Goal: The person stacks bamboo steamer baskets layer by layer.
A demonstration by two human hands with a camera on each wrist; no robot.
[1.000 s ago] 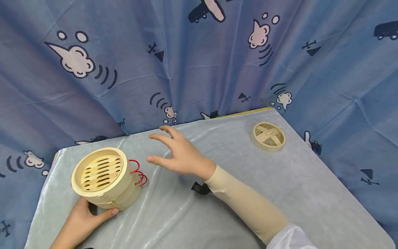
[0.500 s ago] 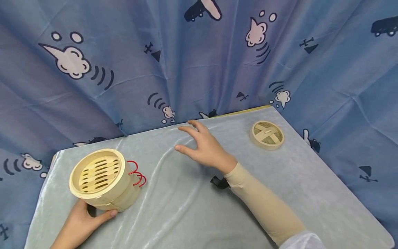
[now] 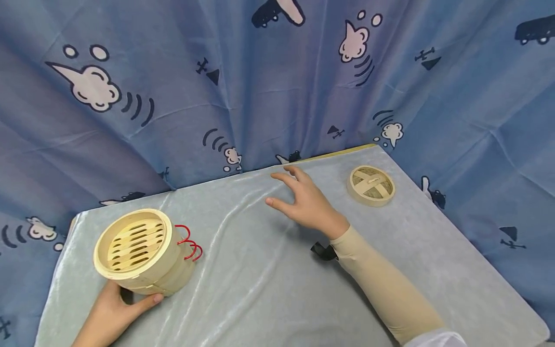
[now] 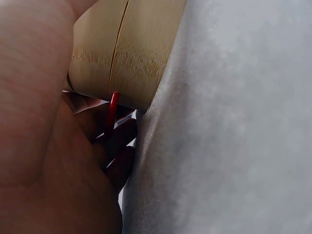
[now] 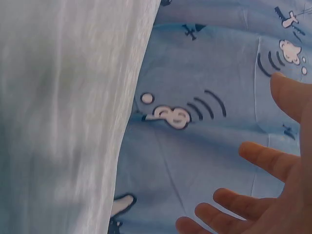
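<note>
On the left of the table stands a bamboo steamer (image 3: 136, 246) with a slatted floor inside its uncovered top tier. Red loops stick out from its right side. My left hand (image 3: 110, 313) grips its near lower side, the thumb lying along the wall and the other fingers mostly hidden behind it. In the left wrist view, the steamer wall (image 4: 129, 53) and one red loop (image 4: 112, 111) show beside the curled fingers. My right hand (image 3: 308, 200) hovers over the middle of the table with fingers spread, holding nothing. A round bamboo lid (image 3: 371, 186) lies to its right.
A pale grey cloth covers the table (image 3: 243, 289). Behind and to the right hangs a blue patterned curtain (image 3: 277, 86), close to the table's back edge. A black strap (image 3: 324, 251) is at the right wrist.
My right hand has moved right, away from the steamer and toward the lid, with fingers still spread. The left hand keeps its grip, and the steamer stays in place.
</note>
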